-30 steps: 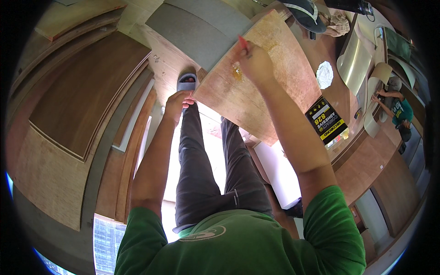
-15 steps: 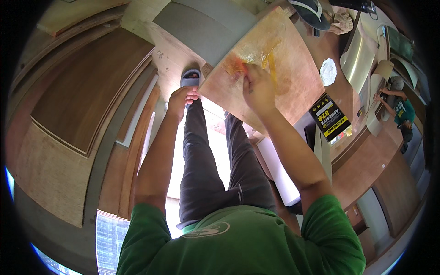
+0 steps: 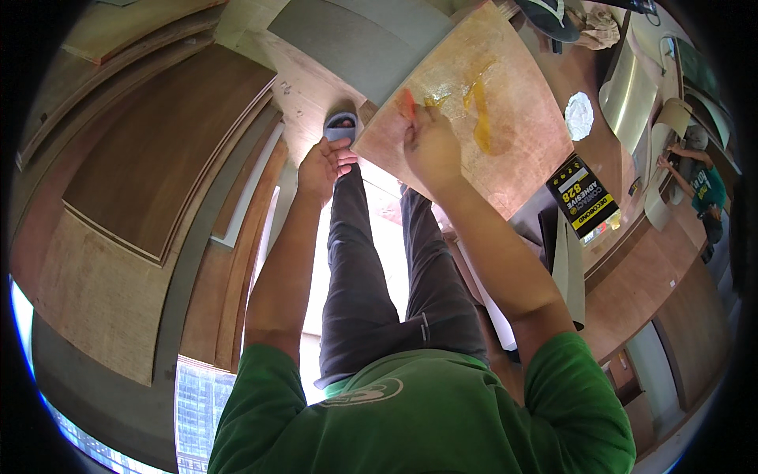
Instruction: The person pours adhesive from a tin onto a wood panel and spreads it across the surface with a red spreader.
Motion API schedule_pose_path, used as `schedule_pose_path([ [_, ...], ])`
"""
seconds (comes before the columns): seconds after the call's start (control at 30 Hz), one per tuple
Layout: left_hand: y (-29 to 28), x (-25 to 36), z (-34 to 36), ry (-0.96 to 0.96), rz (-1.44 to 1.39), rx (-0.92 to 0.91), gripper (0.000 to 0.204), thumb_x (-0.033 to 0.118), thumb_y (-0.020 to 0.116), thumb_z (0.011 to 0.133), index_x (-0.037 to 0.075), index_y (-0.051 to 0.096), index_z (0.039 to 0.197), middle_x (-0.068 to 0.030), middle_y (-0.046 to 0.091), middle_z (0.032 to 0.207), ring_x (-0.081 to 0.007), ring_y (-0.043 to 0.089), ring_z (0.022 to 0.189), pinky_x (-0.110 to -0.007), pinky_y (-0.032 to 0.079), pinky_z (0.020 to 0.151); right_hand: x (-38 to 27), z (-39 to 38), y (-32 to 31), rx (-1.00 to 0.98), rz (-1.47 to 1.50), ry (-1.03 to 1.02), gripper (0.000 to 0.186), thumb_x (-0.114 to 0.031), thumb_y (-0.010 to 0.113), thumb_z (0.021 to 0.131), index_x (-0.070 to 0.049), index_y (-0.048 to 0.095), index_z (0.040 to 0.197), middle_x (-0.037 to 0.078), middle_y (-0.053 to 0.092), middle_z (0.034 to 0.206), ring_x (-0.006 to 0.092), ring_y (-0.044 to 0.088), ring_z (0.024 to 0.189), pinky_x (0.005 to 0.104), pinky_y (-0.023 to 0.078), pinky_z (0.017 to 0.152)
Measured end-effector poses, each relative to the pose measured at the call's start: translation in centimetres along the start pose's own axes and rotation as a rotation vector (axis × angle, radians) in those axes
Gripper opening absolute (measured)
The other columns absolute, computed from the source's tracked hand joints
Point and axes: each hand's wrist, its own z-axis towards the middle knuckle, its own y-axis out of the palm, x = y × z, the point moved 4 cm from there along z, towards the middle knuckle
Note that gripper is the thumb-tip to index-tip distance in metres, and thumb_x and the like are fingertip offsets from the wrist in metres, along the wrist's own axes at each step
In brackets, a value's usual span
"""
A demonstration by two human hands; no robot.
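Observation:
A pale wooden board (image 3: 517, 146) lies in front of me, with yellow glue (image 3: 479, 118) streaked and pooled over its upper middle. My right hand (image 3: 434, 150) is closed on a small red-orange spreader (image 3: 407, 104), whose blade meets the board near its left edge. Fingers hide most of the spreader's grip. Just off the board's left corner is my left hand (image 3: 322, 167), fingers stretched out and slightly apart, holding nothing. To the right of the board stands a black and yellow rectangular tin (image 3: 583, 196).
A grey panel (image 3: 355, 47) lies beyond the board. Brown wood panels (image 3: 166, 150) lean in layers at left. A crumpled white piece (image 3: 579, 116) and a dark cap (image 3: 549, 17) sit at right. Farther right, a person in green (image 3: 705, 189) works at a bench. My sandalled foot (image 3: 341, 122) is below.
My right hand has drawn the spreader left and toward me across the board. The left hand's fingers have opened out a little beside the corner. The whole view has shifted slightly.

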Motion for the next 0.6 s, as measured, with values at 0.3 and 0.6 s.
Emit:
schedule_pose_path([
  [0.3,-0.1,-0.3,-0.3,-0.043,-0.144,-0.031,0.063,0.053,0.027,0.100,0.001,0.055,0.124,-0.0148,0.067,0.101,-0.0275,0.060,0.104,-0.040,0.043,0.091,-2.6,-2.5,-0.5,-0.097,0.159,-0.034,0.035,-0.008,0.056,0.083,-0.003,0.059,0.117,0.019,0.062,0.100,0.0373,0.059,0.094,0.0452,0.050,0.080],
  [0.6,-0.1,0.4,0.6,-0.039,-0.094,-0.002,0.070,0.059,0.022,0.100,0.003,0.051,0.129,-0.0154,0.065,0.108,-0.0280,0.059,0.107,-0.041,0.041,0.095,-0.6,-1.6,0.3,0.004,0.036,-0.067,0.033,-0.008,0.059,0.080,-0.001,0.060,0.112,0.018,0.061,0.104,0.0364,0.059,0.092,0.0443,0.050,0.080],
])
